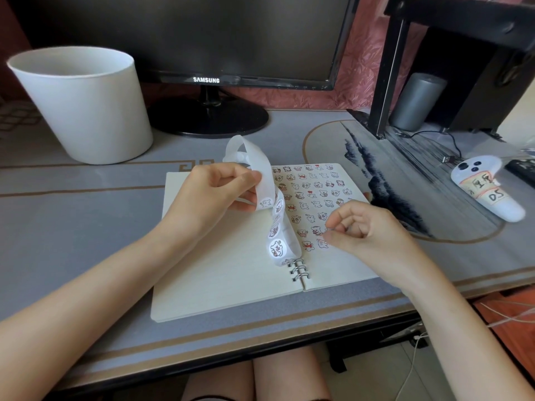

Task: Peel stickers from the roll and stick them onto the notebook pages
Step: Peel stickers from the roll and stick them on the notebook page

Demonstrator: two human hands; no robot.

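— At the desk's (86,204) left stands a white bin (84,105). What does the left hand (214,192) have?
— It grips the sticker strip (275,227), fingers curled round the backing. The strip loops up above the hand and trails down onto the notebook (220,279), its end lying by the rings (299,272).
— How will that strip handle?
— Light and limp, I'd judge: slick backing paper that curls on itself. Best taken by the bare backing beside the next sticker (266,202) and bent back so an edge lifts. A peeled one looks thin enough to crease or cling to a finger.
— And the pages?
— Left page blank; right page carries rows of stickers (317,203).
— The right hand (364,227)?
— Fingers curled, thumb and forefinger tips together, low over the right page's lower rows. Whether a sticker is pinched there I cannot tell.
— Farther right?
— A white controller (486,192) lies on the desk, well apart.
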